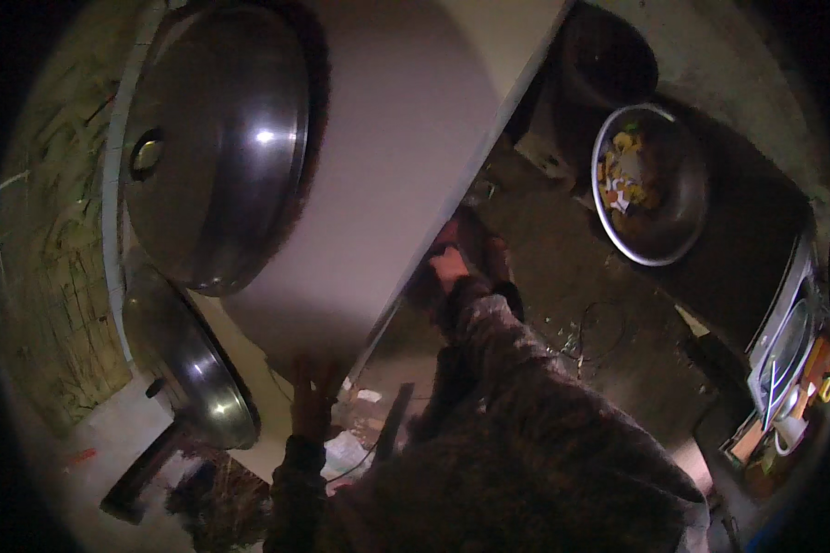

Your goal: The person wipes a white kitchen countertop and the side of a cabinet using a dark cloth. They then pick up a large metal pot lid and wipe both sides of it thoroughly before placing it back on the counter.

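Observation:
My left hand point(311, 397), in deep shadow, lies against the near end of a pale tabletop point(401, 138); its fingers point away from me. Whether it grips anything is too dark to tell. Beyond the tabletop's right edge, at the end of a dark textured sleeve point(560, 387), a blurred pinkish shape point(449, 266) appears to be my right hand, its fingers unclear. Left on the tabletop stands a large domed metal lid point(263, 166) with a round knob point(149, 153). Nearer my left hand is a lidded metal pan point(207, 380) with a long dark handle point(142, 470).
To the right, a metal bowl point(685, 200) holds yellow and white food pieces. A dark round container point(609, 55) stands behind it. Farther right are a framed tray-like object point(788, 359) and a light cup point(792, 432). A thin wire point(581, 339) and small scraps lie on the floor.

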### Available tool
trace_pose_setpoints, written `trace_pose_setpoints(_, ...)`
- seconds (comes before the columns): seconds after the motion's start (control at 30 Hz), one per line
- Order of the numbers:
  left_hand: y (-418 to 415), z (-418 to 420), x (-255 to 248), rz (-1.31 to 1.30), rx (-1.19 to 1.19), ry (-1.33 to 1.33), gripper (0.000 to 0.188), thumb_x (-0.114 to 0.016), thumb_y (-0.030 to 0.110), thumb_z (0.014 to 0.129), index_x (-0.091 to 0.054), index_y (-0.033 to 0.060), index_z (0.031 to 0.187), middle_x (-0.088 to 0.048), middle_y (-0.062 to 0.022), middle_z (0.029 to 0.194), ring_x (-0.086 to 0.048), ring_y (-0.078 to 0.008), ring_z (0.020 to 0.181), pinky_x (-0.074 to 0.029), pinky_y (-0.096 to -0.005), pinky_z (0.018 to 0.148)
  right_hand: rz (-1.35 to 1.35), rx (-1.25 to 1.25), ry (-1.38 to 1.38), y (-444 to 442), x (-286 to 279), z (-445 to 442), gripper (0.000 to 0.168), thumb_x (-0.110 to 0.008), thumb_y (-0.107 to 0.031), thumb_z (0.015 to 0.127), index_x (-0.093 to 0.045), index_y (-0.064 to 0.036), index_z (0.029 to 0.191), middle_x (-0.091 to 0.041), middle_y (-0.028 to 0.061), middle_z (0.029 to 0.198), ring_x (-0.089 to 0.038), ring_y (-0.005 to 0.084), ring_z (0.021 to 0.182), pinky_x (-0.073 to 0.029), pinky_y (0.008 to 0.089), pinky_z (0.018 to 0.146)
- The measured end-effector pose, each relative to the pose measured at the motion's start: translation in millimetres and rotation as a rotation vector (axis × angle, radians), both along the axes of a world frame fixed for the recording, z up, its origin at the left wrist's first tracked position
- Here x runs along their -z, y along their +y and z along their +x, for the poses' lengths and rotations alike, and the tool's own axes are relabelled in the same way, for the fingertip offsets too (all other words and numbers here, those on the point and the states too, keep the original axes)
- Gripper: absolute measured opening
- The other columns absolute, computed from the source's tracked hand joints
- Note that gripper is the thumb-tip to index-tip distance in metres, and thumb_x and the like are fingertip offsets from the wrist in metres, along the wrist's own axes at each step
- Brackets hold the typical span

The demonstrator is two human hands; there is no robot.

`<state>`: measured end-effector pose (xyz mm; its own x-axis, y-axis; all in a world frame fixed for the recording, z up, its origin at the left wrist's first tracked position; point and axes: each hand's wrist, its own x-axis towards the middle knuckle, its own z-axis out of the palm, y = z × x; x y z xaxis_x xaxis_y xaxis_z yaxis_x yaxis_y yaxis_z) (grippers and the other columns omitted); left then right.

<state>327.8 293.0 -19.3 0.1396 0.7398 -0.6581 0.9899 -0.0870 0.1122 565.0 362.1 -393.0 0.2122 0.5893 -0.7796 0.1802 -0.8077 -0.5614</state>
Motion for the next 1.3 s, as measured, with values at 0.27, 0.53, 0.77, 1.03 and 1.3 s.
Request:
trace_pose_setpoints(0.27,-18,-19,7,0.35,0.044,-0.116,0.058,-0.048,-0.004,0.075,-0.047,0.0231,0.127,-0.025,-0.0188,0.141,-0.025,-0.0427,0.128,-0.034,-0.0448,0.101,0.533,0.272,0.203,41,-302,133,0.036,-0.053,-0.005,0.072,-0.056,0.0,0.108,-0.06,0.0072,0.097,-0.053,0.019,0.09,-0.042,0.0305,0.082)
trace_pose_setpoints(0.53,-34,-32,-47,0.688,-0.359,-0.668,0.029,-0.047,-0.01,0.071,-0.059,0.0033,0.094,-0.061,-0.0148,0.099,-0.06,-0.0294,0.09,-0.048,-0.0384,0.076,1.198,-0.444,-0.402,158,-375,112,0.025,-0.051,-0.018,0.081,-0.057,-0.003,0.099,-0.059,0.0109,0.093,-0.055,0.0237,0.085,-0.041,0.0406,0.08)
trace_pose_setpoints(0.77,-113,-27,-235,1.314,-0.259,-1.056,0.016,-0.046,-0.009,0.07,-0.053,-0.0022,0.082,-0.056,-0.0141,0.08,-0.055,-0.022,0.072,-0.045,-0.0296,0.064,0.924,-1.386,-0.839,53,-338,-99,0.022,-0.055,-0.016,0.076,-0.062,-0.014,0.096,-0.054,0.0083,0.109,-0.049,0.0297,0.103,-0.045,0.0433,0.076)
trace_pose_setpoints(1.03,-155,-35,-206,1.172,-0.372,-1.123,0.018,-0.047,-0.004,0.071,-0.051,-0.0011,0.088,-0.054,-0.015,0.085,-0.053,-0.0238,0.077,-0.043,-0.0316,0.068,1.281,-1.639,-0.418,-61,-328,-212,0.029,-0.049,-0.021,0.08,-0.057,-0.021,0.108,-0.049,0.0051,0.122,-0.045,0.026,0.11,-0.041,0.0543,0.082)
trace_pose_setpoints(1.3,-175,-45,-150,0.99,-0.59,-1.184,0.022,-0.048,0.001,0.072,-0.048,0.0,0.094,-0.052,-0.0159,0.091,-0.051,-0.0256,0.083,-0.042,-0.0336,0.071,0.976,-1.354,-0.805,77,-349,-88,0.046,-0.047,-0.004,0.075,-0.05,-0.011,0.121,-0.055,0.0182,0.115,-0.048,0.0338,0.113,-0.036,0.0416,0.098)
